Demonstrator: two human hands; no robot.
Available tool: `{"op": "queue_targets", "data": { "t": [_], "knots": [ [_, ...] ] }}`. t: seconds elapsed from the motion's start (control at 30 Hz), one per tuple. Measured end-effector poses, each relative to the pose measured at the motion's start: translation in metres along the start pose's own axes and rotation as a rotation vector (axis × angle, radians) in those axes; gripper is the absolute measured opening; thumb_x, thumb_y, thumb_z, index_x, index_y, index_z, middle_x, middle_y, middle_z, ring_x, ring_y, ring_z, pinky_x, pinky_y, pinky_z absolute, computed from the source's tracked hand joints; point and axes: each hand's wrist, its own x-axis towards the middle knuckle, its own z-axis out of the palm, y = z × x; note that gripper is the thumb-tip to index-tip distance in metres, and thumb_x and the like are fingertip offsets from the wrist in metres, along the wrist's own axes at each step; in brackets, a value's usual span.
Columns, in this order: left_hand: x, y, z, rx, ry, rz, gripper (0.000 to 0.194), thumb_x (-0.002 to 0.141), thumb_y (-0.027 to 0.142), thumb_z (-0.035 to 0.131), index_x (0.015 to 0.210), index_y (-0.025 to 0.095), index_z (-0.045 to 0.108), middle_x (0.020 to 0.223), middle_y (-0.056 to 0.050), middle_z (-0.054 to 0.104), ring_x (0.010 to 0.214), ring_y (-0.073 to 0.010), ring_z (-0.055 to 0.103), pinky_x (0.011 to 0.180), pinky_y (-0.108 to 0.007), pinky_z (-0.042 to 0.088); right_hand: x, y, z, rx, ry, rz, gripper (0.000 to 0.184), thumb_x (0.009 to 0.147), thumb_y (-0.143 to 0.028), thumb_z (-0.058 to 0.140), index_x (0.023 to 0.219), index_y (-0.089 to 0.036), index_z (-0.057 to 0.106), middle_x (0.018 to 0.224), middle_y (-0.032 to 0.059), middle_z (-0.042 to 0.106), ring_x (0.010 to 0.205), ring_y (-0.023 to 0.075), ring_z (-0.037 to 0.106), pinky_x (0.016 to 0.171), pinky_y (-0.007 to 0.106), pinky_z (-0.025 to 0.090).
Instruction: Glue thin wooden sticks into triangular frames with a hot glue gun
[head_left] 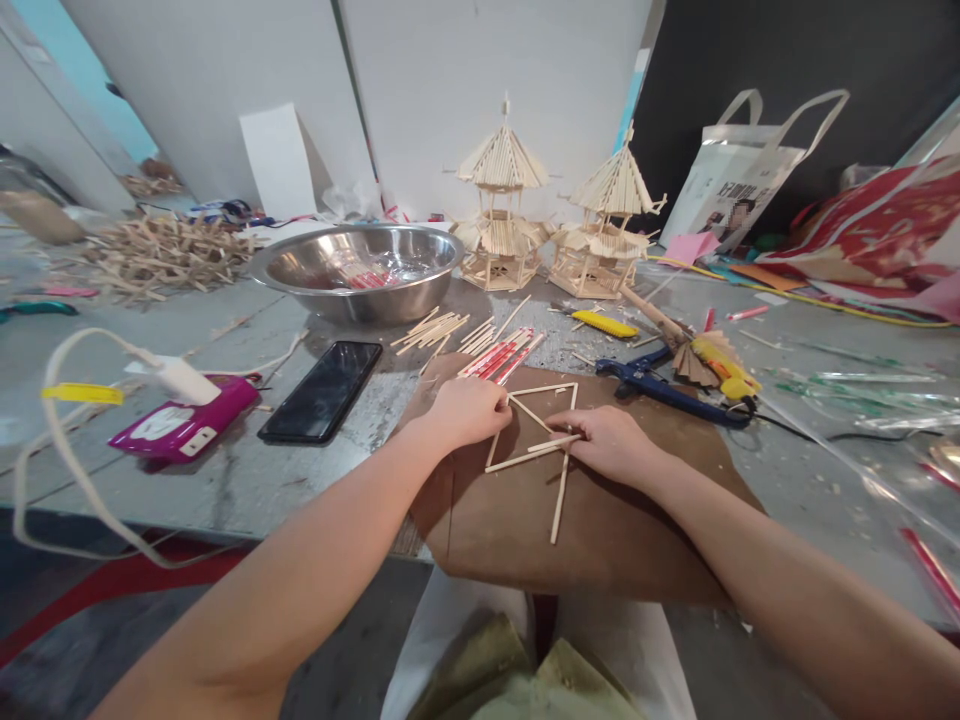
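Thin wooden sticks form an angular frame point(529, 462) lying on a brown board point(510, 540). My left hand point(471, 412) is closed at the frame's upper left corner, its fingertips pinched on a stick there. My right hand point(611, 442) is closed at the right side, thumb and finger on a short loose stick point(553, 444) that lies across the frame. One stick point(559, 500) juts from there toward my lap. Just beyond my left hand lie red-and-white wrapped sticks point(504, 355) and a spread of bare sticks point(431, 330).
Two stick-built pagodas point(501, 240) stand at the back beside a steel bowl point(360, 305). A blue glue gun point(667, 390) and a yellow utility knife point(606, 323) lie right of the board. Leftward are a black phone point(321, 392) and a purple power strip point(187, 425) with a looped white cable.
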Motion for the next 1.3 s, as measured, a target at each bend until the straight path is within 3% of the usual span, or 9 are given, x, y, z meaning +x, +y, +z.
{"op": "queue_targets", "data": {
  "t": [0.43,0.73,0.9,1.1,1.3],
  "knots": [
    [0.001,-0.018,-0.004,-0.068,0.055,-0.042,0.035,0.076,0.038,0.03,0.066,0.021,0.058,0.069,-0.002,0.061,0.059,-0.0141,0.051,0.049,-0.024,0.029,-0.001,0.004,0.001,0.14,0.032,-0.021,0.029,0.079,-0.034,0.036,0.093,-0.026,0.06,0.082,0.0005,0.065,0.074,0.0155,0.057,0.061,0.023,0.037],
    [0.002,-0.018,-0.003,-0.084,0.08,-0.02,0.035,0.077,0.039,0.03,0.073,0.022,0.061,0.072,-0.002,0.062,0.062,-0.0139,0.052,0.052,-0.023,0.032,0.004,0.012,0.005,0.479,0.216,0.063,0.039,0.076,-0.047,0.036,0.073,-0.015,0.059,0.057,-0.0007,0.049,0.054,0.0107,0.043,0.048,0.02,0.031],
    [0.003,-0.019,-0.002,-0.078,0.093,-0.012,0.034,0.077,0.039,0.031,0.072,0.023,0.06,0.07,-0.001,0.061,0.06,-0.014,0.052,0.051,-0.023,0.031,0.005,0.014,0.002,0.524,0.173,0.093,0.035,0.075,-0.047,0.037,0.059,-0.016,0.045,0.051,-0.0035,0.035,0.049,0.0084,0.034,0.047,0.02,0.028],
    [0.002,-0.019,-0.003,-0.081,0.093,-0.015,0.035,0.077,0.039,0.031,0.072,0.022,0.06,0.069,-0.001,0.061,0.059,-0.0134,0.051,0.051,-0.023,0.03,0.002,0.008,-0.002,0.54,0.166,0.123,0.043,0.072,-0.054,0.037,0.049,-0.018,0.027,0.05,-0.0043,0.022,0.047,0.007,0.023,0.044,0.021,0.021],
    [0.002,-0.017,-0.006,-0.095,0.085,-0.016,0.037,0.077,0.042,0.03,0.072,0.022,0.06,0.071,-0.001,0.061,0.062,-0.0135,0.052,0.052,-0.023,0.031,0.002,0.006,-0.002,0.574,0.201,0.102,0.042,0.072,-0.052,0.039,0.049,-0.018,0.028,0.049,-0.0048,0.023,0.046,0.0064,0.024,0.044,0.02,0.022]
  ]
}}
